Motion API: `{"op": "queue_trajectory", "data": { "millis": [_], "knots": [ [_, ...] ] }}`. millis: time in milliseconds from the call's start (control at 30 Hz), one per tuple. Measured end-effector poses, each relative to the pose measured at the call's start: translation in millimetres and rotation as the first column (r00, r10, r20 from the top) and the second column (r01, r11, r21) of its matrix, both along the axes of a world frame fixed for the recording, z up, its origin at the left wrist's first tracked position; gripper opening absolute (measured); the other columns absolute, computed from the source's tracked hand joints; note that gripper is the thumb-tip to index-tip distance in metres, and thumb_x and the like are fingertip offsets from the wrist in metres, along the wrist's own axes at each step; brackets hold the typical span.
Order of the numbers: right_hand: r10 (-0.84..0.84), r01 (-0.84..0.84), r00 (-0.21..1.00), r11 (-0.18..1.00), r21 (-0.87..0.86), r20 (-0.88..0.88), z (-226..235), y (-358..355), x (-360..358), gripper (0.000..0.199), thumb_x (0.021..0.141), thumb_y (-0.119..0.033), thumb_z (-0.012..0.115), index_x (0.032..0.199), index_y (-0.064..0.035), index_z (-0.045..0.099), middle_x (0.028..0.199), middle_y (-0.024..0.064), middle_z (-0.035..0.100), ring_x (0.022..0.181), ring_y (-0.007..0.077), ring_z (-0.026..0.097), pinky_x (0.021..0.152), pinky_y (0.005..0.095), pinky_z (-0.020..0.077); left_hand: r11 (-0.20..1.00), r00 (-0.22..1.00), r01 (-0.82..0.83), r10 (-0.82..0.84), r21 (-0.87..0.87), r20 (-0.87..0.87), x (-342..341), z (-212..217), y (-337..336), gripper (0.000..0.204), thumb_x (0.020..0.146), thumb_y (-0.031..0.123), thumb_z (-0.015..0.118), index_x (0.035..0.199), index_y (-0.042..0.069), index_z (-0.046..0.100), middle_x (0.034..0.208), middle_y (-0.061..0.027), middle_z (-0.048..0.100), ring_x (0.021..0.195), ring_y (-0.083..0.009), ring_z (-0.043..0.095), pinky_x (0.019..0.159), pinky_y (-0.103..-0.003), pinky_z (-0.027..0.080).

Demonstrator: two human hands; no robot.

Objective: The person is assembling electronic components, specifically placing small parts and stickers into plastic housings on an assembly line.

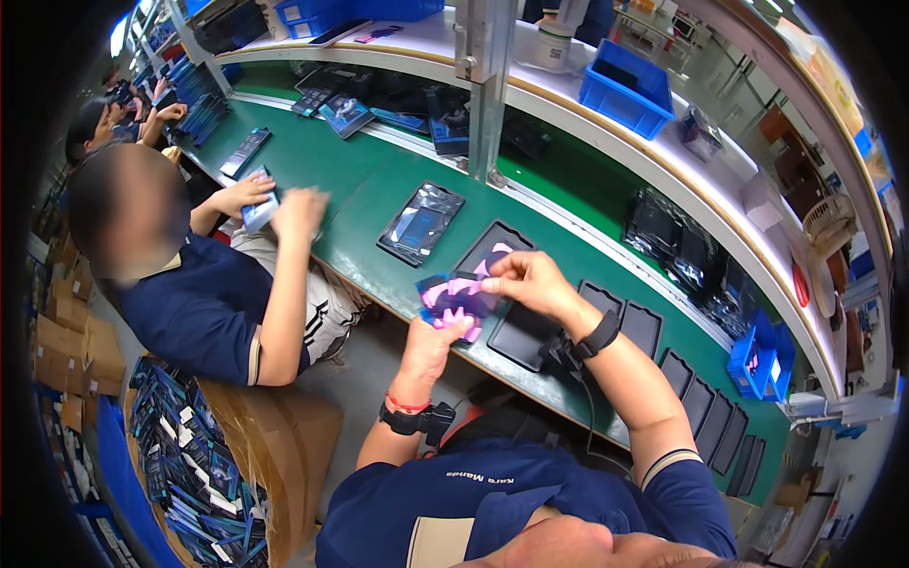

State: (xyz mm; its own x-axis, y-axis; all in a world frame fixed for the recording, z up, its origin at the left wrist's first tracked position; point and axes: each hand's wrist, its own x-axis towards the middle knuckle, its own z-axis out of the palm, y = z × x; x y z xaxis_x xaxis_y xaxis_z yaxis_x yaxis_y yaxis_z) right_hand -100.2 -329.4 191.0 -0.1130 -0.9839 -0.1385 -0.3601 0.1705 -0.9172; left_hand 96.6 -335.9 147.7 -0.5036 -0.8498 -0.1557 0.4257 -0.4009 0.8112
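My left hand (431, 348) is closed round a small bunch of flat pink-and-dark pieces (449, 299) with bluish edges, held above the front edge of the green table. From the right, my right hand (538, 282) reaches over with thumb and forefinger pinched at the top of the bunch; what exactly lies between those fingertips is too small to make out. Just behind the hands is a black tray (471, 248), partly covered by them. Another black tray (519, 339) lies under my right wrist. Further left, a black tray holds a glossy bagged item (418, 225).
More black trays (697, 405) line the table (355, 204) to the right. At my left sits a co-worker (213, 312) handling a small package. A large carton (294, 445) of packages stands on the floor. Above the table runs a white shelf with a blue bin (625, 93).
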Motion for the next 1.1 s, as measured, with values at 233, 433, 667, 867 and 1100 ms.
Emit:
{"op": "queue_trajectory", "data": {
  "millis": [233, 433, 667, 867, 1100],
  "knots": [
    [-0.088, 0.064, 0.982, 0.988, 0.140, 0.170, 4.9, 33.1, -31.1, 0.020, 0.074, -0.003, 0.068, 0.093, 0.0035, 0.065, 0.067, 0.0052, 0.064, 0.054, 0.0075, 0.056, 0.050, 0.0210, 0.0447, 0.987, 0.992, -0.022, 0.042, 0.158, -0.120, -16.7, -1.4, 8.3, 0.028, 0.084, 0.005, 0.058, 0.112, 0.004, 0.052, 0.089, -0.0057, 0.062, 0.079, -0.0161, 0.062, 0.067, -0.029, 0.052],
    [-0.108, 0.050, 0.830, 0.991, -0.121, -0.547, -0.1, 47.4, -50.3, 0.028, 0.072, -0.015, 0.069, 0.096, -0.0003, 0.065, 0.081, 0.0142, 0.064, 0.072, 0.0271, 0.061, 0.067, 0.0339, 0.0485, 0.995, 0.997, -0.083, 0.083, 0.052, 0.007, -6.7, 3.1, 9.3, 0.026, 0.081, 0.003, 0.061, 0.106, 0.001, 0.055, 0.079, -0.0081, 0.062, 0.070, -0.0187, 0.062, 0.064, -0.030, 0.053],
    [-0.042, 0.061, 0.972, 0.995, -0.076, 0.230, 6.7, 82.2, -28.2, 0.018, 0.075, -0.005, 0.070, 0.090, -0.0002, 0.061, 0.075, -0.0005, 0.061, 0.066, 0.0031, 0.053, 0.061, 0.0192, 0.0430, 0.994, 0.995, 0.096, -0.097, -0.055, -0.018, -49.5, 12.5, 41.8, 0.037, 0.075, -0.003, 0.065, 0.110, 0.004, 0.053, 0.094, -0.0035, 0.060, 0.080, -0.0148, 0.059, 0.066, -0.028, 0.051],
    [-0.192, 0.188, 0.981, 0.979, 0.079, 0.036, 2.3, 113.9, -86.4, 0.020, 0.070, -0.005, 0.072, 0.085, 0.0013, 0.061, 0.061, 0.0007, 0.058, 0.057, 0.0070, 0.053, 0.051, 0.0248, 0.0409, 0.985, 0.993, 0.120, -0.118, 0.123, -0.026, -56.5, 14.4, 44.9, 0.016, 0.087, 0.008, 0.056, 0.101, 0.001, 0.055, 0.082, -0.0069, 0.062, 0.072, -0.0180, 0.062, 0.068, -0.030, 0.051],
    [-0.416, 0.317, 0.848, 0.894, -0.316, -0.328, 6.7, 144.1, -71.7, 0.031, 0.069, -0.016, 0.075, 0.090, 0.0020, 0.062, 0.066, 0.0059, 0.062, 0.057, 0.0125, 0.057, 0.053, 0.0254, 0.0450, 0.978, 0.977, 0.211, -0.210, 0.001, 0.025, -93.5, 7.4, 65.7, 0.036, 0.074, -0.005, 0.065, 0.108, 0.003, 0.054, 0.095, -0.0052, 0.061, 0.084, -0.0151, 0.061, 0.075, -0.029, 0.051]
  ]
}}
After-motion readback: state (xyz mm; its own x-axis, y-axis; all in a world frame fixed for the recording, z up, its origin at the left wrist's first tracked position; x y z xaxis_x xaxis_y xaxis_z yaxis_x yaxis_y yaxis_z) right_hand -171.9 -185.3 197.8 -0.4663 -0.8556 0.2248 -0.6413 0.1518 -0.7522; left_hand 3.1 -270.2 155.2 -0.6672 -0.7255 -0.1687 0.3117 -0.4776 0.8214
